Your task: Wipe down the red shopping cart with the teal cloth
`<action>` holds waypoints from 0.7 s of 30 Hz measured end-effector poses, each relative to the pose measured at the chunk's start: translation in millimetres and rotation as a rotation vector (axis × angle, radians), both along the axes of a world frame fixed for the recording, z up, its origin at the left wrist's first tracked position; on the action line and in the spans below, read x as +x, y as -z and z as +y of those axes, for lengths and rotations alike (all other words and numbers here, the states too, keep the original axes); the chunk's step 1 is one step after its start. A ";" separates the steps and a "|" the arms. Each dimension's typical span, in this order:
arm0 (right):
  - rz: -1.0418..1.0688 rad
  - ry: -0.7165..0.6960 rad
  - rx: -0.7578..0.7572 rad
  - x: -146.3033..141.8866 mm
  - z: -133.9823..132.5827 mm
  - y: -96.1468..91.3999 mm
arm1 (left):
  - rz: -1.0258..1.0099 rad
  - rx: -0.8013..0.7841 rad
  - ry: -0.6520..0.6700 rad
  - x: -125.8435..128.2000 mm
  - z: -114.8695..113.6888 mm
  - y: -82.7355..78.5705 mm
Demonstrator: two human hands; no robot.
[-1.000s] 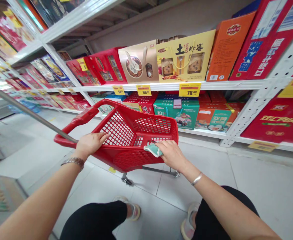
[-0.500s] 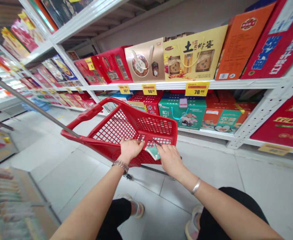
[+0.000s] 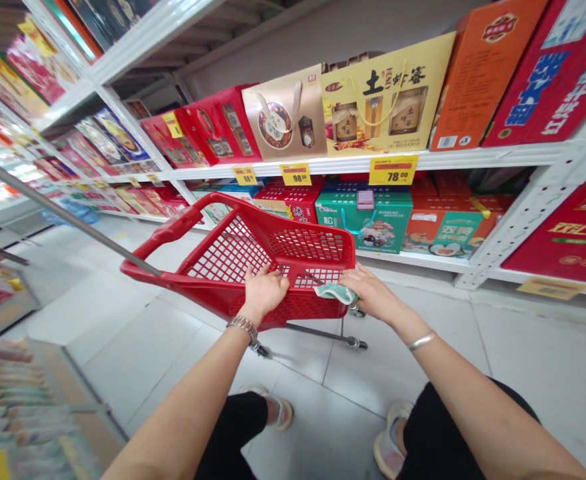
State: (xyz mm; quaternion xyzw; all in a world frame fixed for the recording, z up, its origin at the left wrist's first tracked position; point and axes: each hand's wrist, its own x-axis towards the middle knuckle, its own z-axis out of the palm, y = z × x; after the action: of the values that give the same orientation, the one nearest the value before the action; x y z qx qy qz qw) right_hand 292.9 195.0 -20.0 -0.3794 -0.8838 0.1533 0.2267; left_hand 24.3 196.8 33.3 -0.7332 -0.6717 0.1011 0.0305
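Red shopping trolley [image 3: 197, 283] stands on the pale floor tiles [image 3: 403, 373] of a shop aisle, just in front of the person's feet and close beside the lower shelf of white metal shelving [image 3: 527, 213]. Its basket is a moulded plastic mesh, tilted with the far end raised, and a long metal pole [image 3: 63, 217] runs from it up toward the left edge of the view. No boxes from the shelves show inside it.

The hands are apart, both on the near rim. The left hand [image 3: 265, 292] lies over the rim with its fingers reaching onto the mesh. The right hand [image 3: 373, 293] sits further along, its fingers over a small pale green cloth [image 3: 335, 292] that lies on the rim (it could be a wrapper, and whether it is gripped or only pressed there is hard to tell).

Just beyond the trolley are a green gift box [image 3: 363, 223] on the lower shelf and a yellow gift box [image 3: 383, 93] on the shelf above, with a yellow price tag [image 3: 393, 169] on the shelf edge between them. Neither hand touches them.
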 end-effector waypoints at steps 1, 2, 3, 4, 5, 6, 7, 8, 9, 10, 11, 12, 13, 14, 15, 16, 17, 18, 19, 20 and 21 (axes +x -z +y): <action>0.005 0.000 0.027 -0.9 2.3 1.4 | 0.014 -0.008 0.002 0.6 2.3 -0.3; 0.007 0.009 0.052 -2.7 4.0 2.8 | 0.024 -0.019 0.000 0.4 5.2 -0.7; 0.001 0.024 0.071 -5.5 4.8 4.2 | 0.032 -0.034 -0.003 -0.9 8.9 -1.4; -0.013 0.042 0.084 -9.3 4.4 5.4 | 0.037 -0.053 -0.006 -3.2 13.3 -2.3; -0.032 0.060 0.095 -14.3 2.5 6.5 | 0.041 -0.077 -0.009 -6.5 18.4 -3.5; -0.055 0.079 0.104 -20.5 -0.9 7.4 | 0.044 -0.108 -0.011 -10.8 24.2 -5.0; -0.078 0.096 0.112 -27.8 -6.0 8.1 | 0.046 -0.143 -0.014 -15.7 30.3 -6.7; -0.097 0.108 0.120 -36.0 -12.6 8.7 | 0.048 -0.179 -0.020 -21.1 36.5 -8.5; -0.110 0.114 0.130 -44.8 -20.3 9.2 | 0.051 -0.213 -0.033 -26.8 42.6 -10.1; -0.117 0.110 0.141 -53.5 -28.5 9.7 | 0.056 -0.240 -0.052 -32.5 48.1 -11.2; -0.118 0.090 0.155 -61.4 -36.3 10.4 | 0.063 -0.259 -0.073 -38.1 52.7 -11.6; -0.113 0.054 0.174 -68.0 -43.1 11.2 | 0.072 -0.269 -0.095 -43.7 56.3 -11.1; -0.106 0.008 0.199 -72.4 -47.9 12.1 | 0.088 -0.269 -0.123 -49.4 58.7 -9.4; -0.096 -0.040 0.227 -74.1 -50.4 13.1 | 0.110 -0.262 -0.148 -55.2 60.1 -6.8; -0.087 -0.076 0.256 -72.9 -50.2 14.3 | 0.131 -0.247 -0.163 -61.1 60.7 -3.4; -0.081 -0.101 0.282 -68.5 -47.4 15.4 | 0.150 -0.227 -0.165 -67.3 60.7 0.3; -0.077 -0.108 0.304 -61.4 -42.5 16.6 | 0.162 -0.206 -0.155 -73.5 60.4 4.0; -0.075 -0.099 0.320 -52.1 -36.0 17.8 | 0.166 -0.188 -0.134 -79.5 60.1 7.2; -0.071 -0.077 0.331 -41.7 -28.9 19.1 | 0.160 -0.175 -0.106 -84.8 59.9 9.7; -0.067 -0.050 0.338 -31.2 -21.9 20.5 | 0.148 -0.166 -0.079 -89.2 59.9 11.2; -0.062 -0.022 0.340 -21.8 -15.7 22.1 | 0.141 -0.157 -0.067 -92.3 60.1 11.7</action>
State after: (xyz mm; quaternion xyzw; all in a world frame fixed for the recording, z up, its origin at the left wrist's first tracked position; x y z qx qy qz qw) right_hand 271.1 179.3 -42.1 -0.3304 -0.9077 -0.0078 0.2585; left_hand -68.0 256.8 21.6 -0.7016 -0.6820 0.2057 0.0165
